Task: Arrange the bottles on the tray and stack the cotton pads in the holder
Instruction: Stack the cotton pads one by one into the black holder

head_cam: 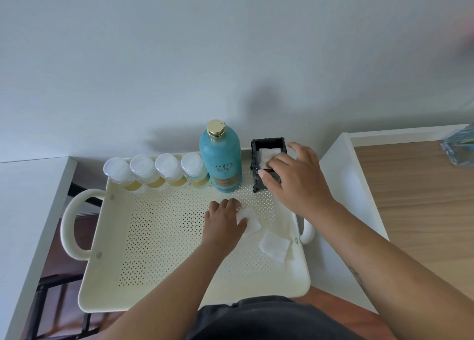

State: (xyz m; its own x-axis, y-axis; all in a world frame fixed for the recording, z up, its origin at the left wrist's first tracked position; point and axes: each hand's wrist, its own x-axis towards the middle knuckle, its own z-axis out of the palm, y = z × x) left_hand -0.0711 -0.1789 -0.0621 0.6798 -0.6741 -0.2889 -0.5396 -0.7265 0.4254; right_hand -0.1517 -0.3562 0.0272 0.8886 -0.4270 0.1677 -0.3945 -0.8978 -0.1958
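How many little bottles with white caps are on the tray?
4. They stand in a row along the tray's far edge, left of the big blue bottle: first, second, third, fourth. None seems hidden.

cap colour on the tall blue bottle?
Gold, shiny. The cap tops the tall blue bottle; the head view shows it clearly.

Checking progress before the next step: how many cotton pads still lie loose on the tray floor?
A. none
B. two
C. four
B: one cotton pad lies under the left hand, and a second pad lies free near the tray's right edge; the right hand presses another into the black holder.
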